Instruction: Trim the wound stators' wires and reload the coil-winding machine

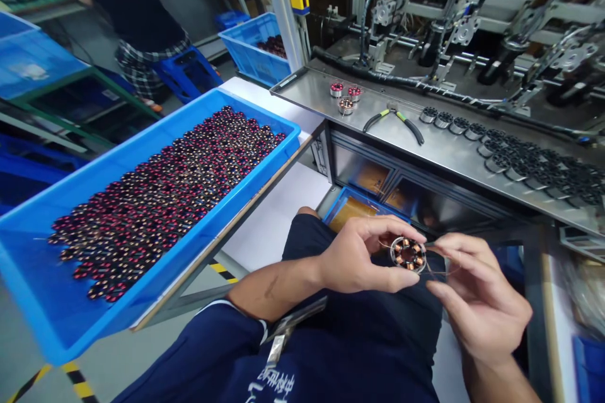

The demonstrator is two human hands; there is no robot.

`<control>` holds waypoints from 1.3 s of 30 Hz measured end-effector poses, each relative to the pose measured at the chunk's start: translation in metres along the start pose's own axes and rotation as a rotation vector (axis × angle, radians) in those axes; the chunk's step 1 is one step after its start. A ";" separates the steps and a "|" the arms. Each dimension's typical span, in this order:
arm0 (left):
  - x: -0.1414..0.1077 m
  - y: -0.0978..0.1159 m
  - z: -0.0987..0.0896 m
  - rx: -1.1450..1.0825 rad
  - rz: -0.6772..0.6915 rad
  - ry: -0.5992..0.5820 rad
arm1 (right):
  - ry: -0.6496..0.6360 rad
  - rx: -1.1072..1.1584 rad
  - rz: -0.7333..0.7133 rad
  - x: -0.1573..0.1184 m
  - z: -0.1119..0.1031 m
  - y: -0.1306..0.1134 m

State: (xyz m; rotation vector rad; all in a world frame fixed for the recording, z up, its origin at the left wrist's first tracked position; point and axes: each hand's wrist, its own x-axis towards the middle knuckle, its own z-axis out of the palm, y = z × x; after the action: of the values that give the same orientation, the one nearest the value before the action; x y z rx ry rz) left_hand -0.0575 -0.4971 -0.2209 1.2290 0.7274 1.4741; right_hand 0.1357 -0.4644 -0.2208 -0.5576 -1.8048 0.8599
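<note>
Over my lap, my left hand (363, 258) grips a small round motor stator (408, 255) between thumb and fingers. Its ring of copper coils faces up, with a pale metal rim around it. Thin copper wire (444, 273) trails from the stator's right side towards my right hand (484, 296). The fingers of that hand are curled at the wire, with the thumb a little apart below them; the exact pinch point is hard to see. Green-and-black cutting pliers (394, 117) lie with handles spread on the metal bench ahead, touched by neither hand.
A blue tray (28, 220) full of wound stators (174, 195) stands at my left. Three stators (346, 104) sit on the metal bench (312, 91), with several black-topped ones (515, 154) to the right. Machine fixtures (466, 31) rise behind. A co-worker (127, 6) is at far left.
</note>
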 end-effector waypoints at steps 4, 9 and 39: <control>0.001 0.000 0.002 -0.212 -0.250 -0.114 | -0.262 0.082 -0.104 0.027 -0.014 0.005; 0.003 0.000 0.005 -0.304 -0.401 -0.189 | -0.383 0.089 -0.175 0.043 -0.014 0.004; -0.001 -0.013 0.016 -0.107 0.044 0.020 | 0.364 -0.206 -0.139 -0.001 0.037 -0.003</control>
State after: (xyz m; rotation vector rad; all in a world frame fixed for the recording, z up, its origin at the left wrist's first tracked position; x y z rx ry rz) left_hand -0.0380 -0.4974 -0.2278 1.1562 0.6299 1.5439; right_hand 0.1021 -0.4779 -0.2276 -0.6650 -1.5818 0.4462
